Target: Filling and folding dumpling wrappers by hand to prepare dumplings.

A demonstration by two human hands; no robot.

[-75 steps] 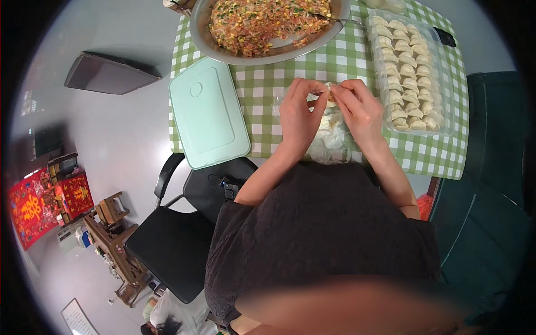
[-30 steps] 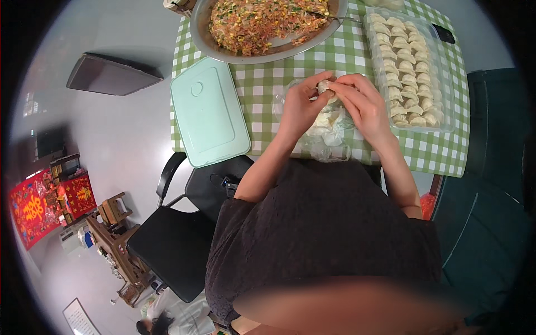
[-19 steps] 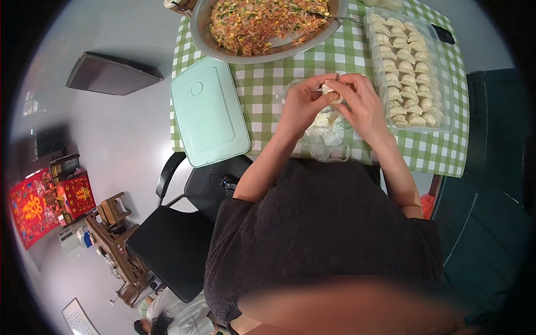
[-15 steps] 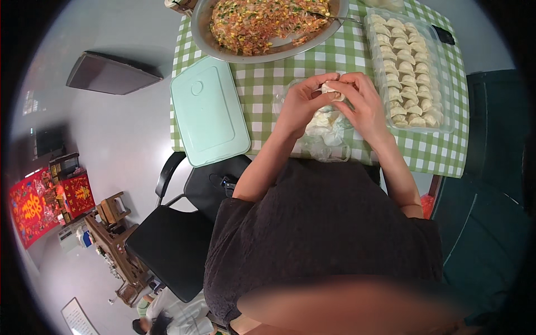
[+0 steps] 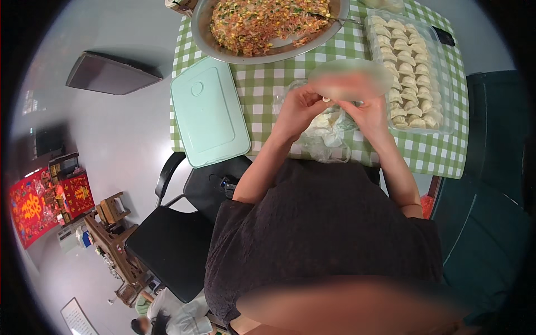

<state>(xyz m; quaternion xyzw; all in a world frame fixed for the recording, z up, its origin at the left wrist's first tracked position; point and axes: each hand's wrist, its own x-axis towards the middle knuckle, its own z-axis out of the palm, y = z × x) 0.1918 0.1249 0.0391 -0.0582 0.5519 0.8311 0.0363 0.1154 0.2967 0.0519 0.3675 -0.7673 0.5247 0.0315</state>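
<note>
My left hand point(image 5: 297, 110) and my right hand point(image 5: 371, 118) meet above the table, fingers curled together around a dumpling point(image 5: 326, 99). Only a small pale bit of its dough shows between the thumbs; a blurred patch hides the fingertips and the rest. Under my hands lies a crumpled clear plastic bag point(image 5: 329, 146) with pale dough wrappers point(image 5: 322, 124) in it. To the right, a clear plastic tray point(image 5: 450, 106) holds rows of folded dumplings point(image 5: 407, 70). A large metal basin point(image 5: 262, 58) of chopped filling point(image 5: 251, 28) stands at the far side, with a spoon point(image 5: 347, 20) resting in it.
A mint-green lid point(image 5: 209, 120) lies on the green checked tablecloth point(image 5: 259, 100), left of my hands. Black chairs point(image 5: 167, 245) stand left of me, and a dark green door-like panel point(image 5: 491, 184) is at the right. Another person point(image 5: 178, 315) is at the lower left.
My hands stay over the bag, with the fingers shifted slightly around the dumpling. Less of its dough shows now, as a blurred patch covers the fingertips.
</note>
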